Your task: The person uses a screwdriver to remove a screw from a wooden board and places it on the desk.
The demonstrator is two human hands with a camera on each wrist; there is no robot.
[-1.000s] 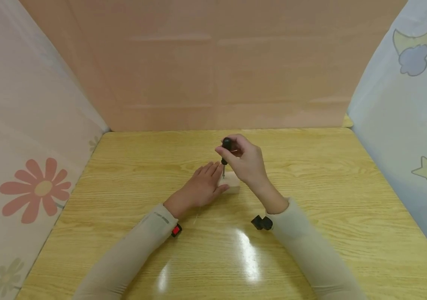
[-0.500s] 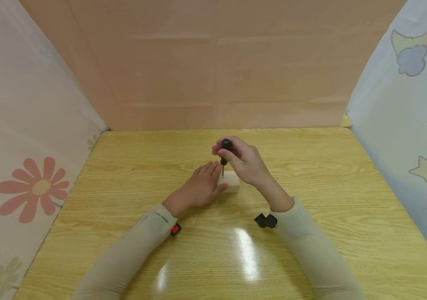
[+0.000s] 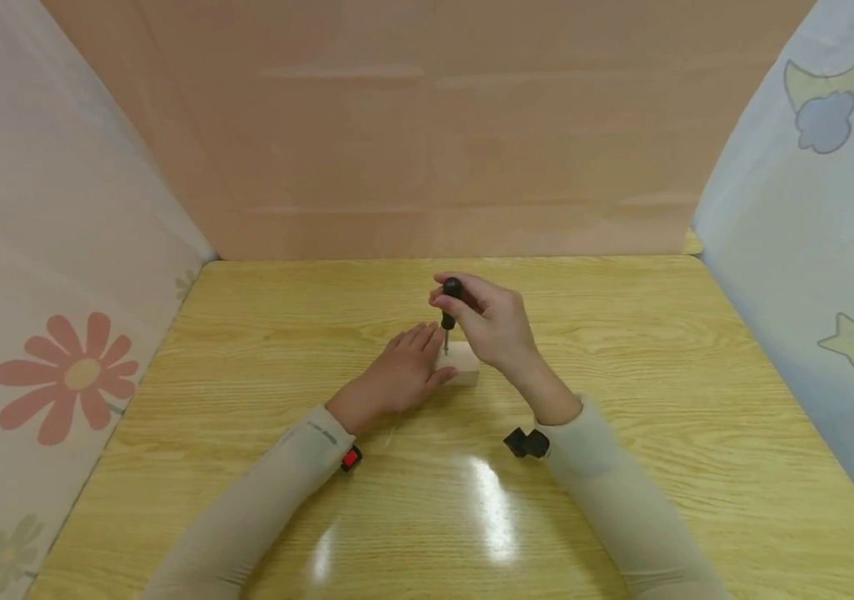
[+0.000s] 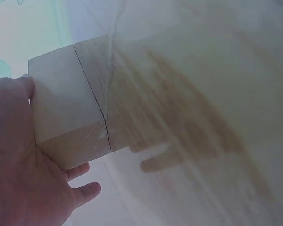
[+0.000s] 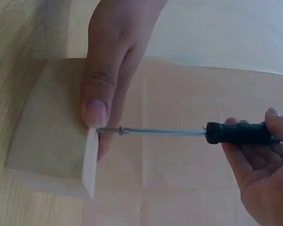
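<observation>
- Standing upright in the wooden block (image 5: 52, 134), the screw (image 5: 109, 131) looks only partly sunk.
- The screwdriver (image 5: 216, 133) meets its head; one straight line should prevent slipping.
- The right hand's (image 3: 497, 329) fingers curl around the handle.
- Nearly straight, the left hand's (image 3: 397, 377) fingers and thumb clasp the block on the surface (image 3: 269, 333).
</observation>
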